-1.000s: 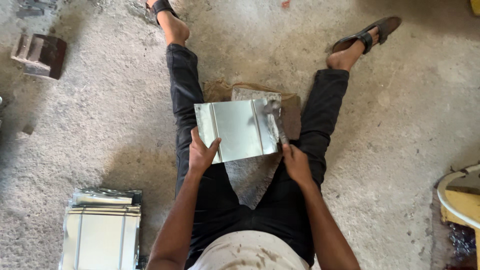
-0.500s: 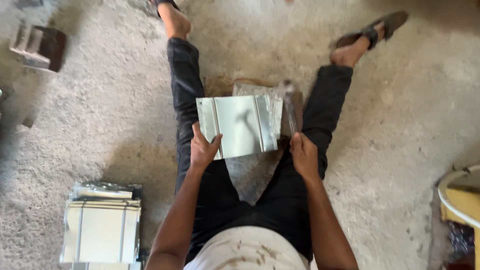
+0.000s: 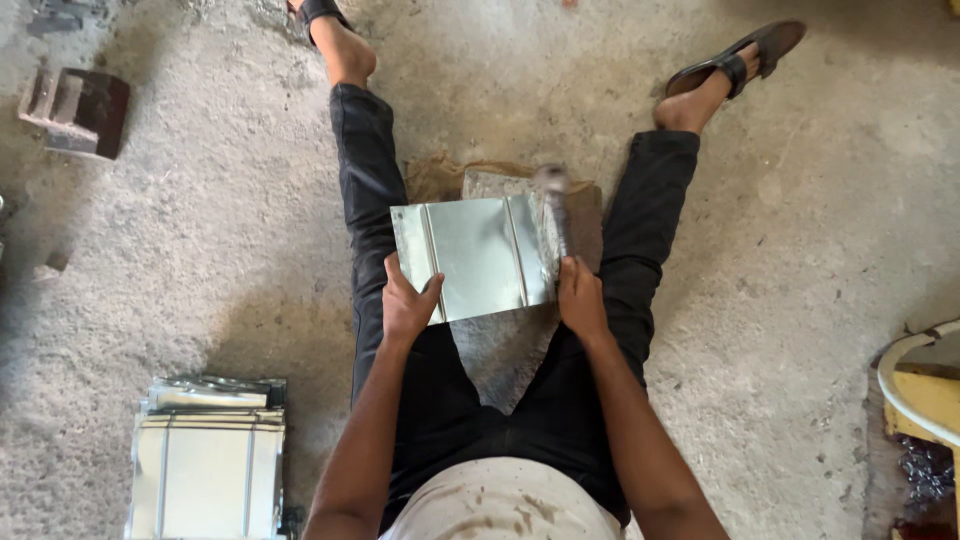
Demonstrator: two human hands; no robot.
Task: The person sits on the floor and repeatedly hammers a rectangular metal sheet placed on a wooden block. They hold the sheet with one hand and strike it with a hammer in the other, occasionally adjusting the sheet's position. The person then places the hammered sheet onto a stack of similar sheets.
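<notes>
Sitting on the rough, gritty concrete floor (image 3: 800, 280) with legs spread, the person works over a flat grey stone slab (image 3: 490, 340) between the knees. A shiny ribbed sheet-metal panel (image 3: 470, 255) lies on it, thin and rectangular with folded edges. The left hand (image 3: 405, 305) pinches its near corner, fingers curled under, thumb on top. The right hand (image 3: 580, 295) is wrapped tight around a hammer (image 3: 555, 205), now raised and blurred over the panel's right edge, where half a second ago that hand looked empty. A stack of similar panels (image 3: 205, 460) sits to the left.
</notes>
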